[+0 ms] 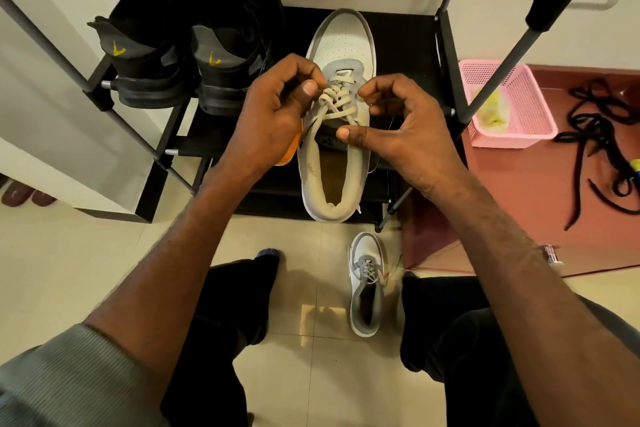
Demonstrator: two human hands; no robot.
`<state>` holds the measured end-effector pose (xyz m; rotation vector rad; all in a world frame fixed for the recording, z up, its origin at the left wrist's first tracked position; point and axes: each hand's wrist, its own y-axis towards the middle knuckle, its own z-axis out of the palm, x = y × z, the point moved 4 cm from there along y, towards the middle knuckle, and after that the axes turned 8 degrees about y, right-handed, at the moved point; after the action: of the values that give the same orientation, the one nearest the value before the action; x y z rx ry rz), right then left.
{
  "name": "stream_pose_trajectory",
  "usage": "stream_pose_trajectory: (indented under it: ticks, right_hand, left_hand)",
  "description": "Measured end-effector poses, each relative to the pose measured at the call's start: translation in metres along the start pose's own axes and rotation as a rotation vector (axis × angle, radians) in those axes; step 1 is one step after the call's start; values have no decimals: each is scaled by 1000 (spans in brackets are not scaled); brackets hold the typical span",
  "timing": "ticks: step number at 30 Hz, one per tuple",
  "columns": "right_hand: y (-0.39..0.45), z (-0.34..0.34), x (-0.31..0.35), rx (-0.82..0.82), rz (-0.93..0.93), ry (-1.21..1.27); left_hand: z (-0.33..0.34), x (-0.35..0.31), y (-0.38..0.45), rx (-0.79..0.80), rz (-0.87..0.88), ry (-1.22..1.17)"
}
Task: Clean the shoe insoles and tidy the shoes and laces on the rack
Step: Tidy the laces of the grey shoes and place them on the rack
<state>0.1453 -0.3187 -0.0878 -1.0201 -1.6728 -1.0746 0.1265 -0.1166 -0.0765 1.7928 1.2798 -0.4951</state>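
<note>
Head cam: white-grey sneaker point(337, 121) sits on black rack point(446, 55) shelf, toe pointing away, heel overhanging the front edge. Left hand point(273, 114) fingers curled, pinching the beige lace point(337, 100) at the sneaker's left side. Right hand point(398, 125) fingers curled onto the lace on the right side, thumb out over the tongue. Black shoe pair point(180, 45) on same shelf, left of sneaker. Second white-grey sneaker point(367, 284) on floor between the knees. Pink basket point(505, 104) and loose black laces point(602, 146) on the floor, right of rack.
</note>
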Motion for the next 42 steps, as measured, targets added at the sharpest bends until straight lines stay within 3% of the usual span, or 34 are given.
stream_pose_trajectory:
  ticks: [6,16,23,27,32,42]
  right_hand:
    - [3,1,2,-5,-3,24]
    - [11,0,8,-21,18,137]
    - [15,12,7,-117,-5,-6]
    - [17,14,3,-165,40,42]
    - [12,12,4,-139,91,152]
    - [9,9,11,-120,76,147]
  left_hand:
    - [-4,7,-21,238,-142,-112]
    - [26,6,-26,-53,-60,122]
    - [30,7,-28,-90,-12,154]
    - [31,7,-29,-83,-20,177]
    - [31,8,-30,-73,-46,167]
    - [25,9,-29,-21,-40,141]
